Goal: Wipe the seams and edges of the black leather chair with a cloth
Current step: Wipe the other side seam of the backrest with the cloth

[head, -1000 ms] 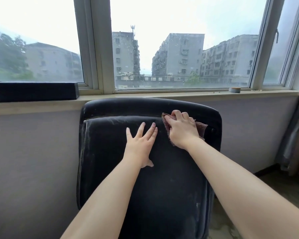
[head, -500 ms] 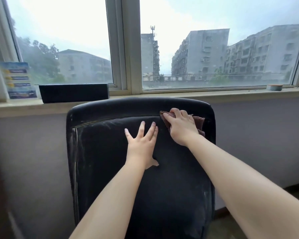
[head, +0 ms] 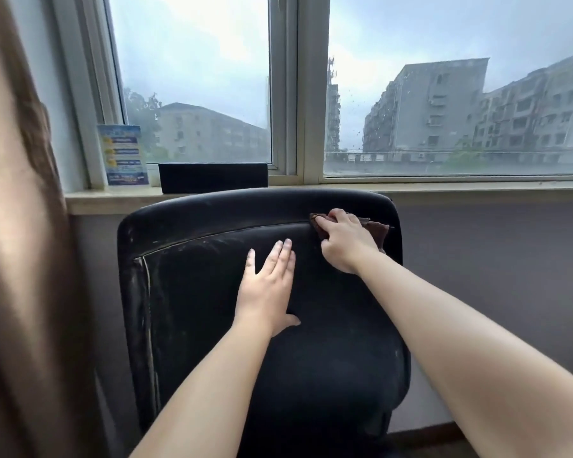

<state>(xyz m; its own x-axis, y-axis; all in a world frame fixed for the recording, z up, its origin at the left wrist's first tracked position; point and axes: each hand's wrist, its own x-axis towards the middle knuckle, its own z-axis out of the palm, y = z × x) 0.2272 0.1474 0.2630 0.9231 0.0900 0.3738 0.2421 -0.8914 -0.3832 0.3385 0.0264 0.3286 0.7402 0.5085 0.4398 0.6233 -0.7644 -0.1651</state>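
The black leather chair (head: 212,325) stands with its backrest facing me, below the window sill. A pale, dusty seam runs along its top and down its left side. My right hand (head: 344,242) grips a brown cloth (head: 376,230) and presses it on the top seam near the upper right corner. My left hand (head: 268,285) lies flat on the middle of the backrest, fingers straight and close together.
A black box (head: 212,177) and a blue printed card (head: 123,155) stand on the window sill (head: 477,187) behind the chair. A brown curtain (head: 17,259) hangs at the far left. A grey wall runs under the sill.
The view has swung left, bringing the curtain and card in. My right hand with the cloth has stayed at the top seam near the right corner. My left fingers have closed together.
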